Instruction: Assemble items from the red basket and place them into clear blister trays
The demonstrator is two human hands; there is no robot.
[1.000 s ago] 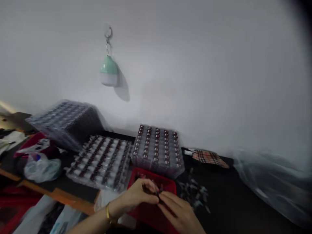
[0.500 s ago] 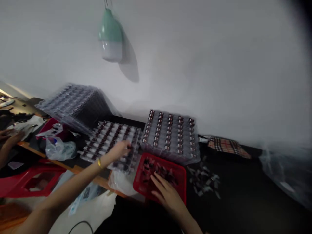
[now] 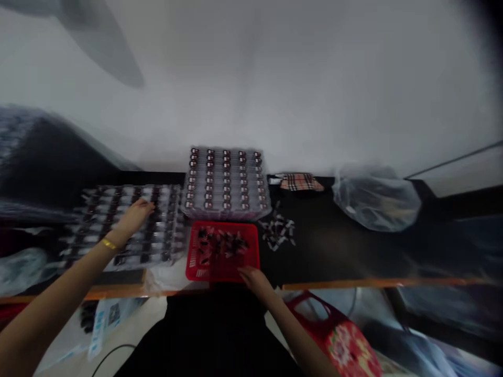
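My left hand [image 3: 135,217], with a yellow bracelet at the wrist, reaches over the clear plastic tray [image 3: 173,246]. Its fingers are drawn together above rows of small dark and white pieces; whatever they may pinch is too blurred to name. At the near right corner of the red plastic basket [image 3: 255,246], my right hand [image 3: 253,277] rests with its fingers stretched over the rim. Loose small dark pieces [image 3: 222,243] lie inside the basket. Behind it stands a stack of clear trays [image 3: 236,213] holding columns of dark pieces.
To the basket's right lies a pile of small dark and pale pieces [image 3: 278,230]. Farther back are a plaid pouch [image 3: 301,181] and a clear plastic bag [image 3: 377,201]. A red stool [image 3: 326,324] stands below the table edge. Another stack [image 3: 15,131] is at far left.
My view has swung to the right. My right hand has drawn back from over the basket's contents to its near corner. My left hand stays over the tray, now farther from the basket.
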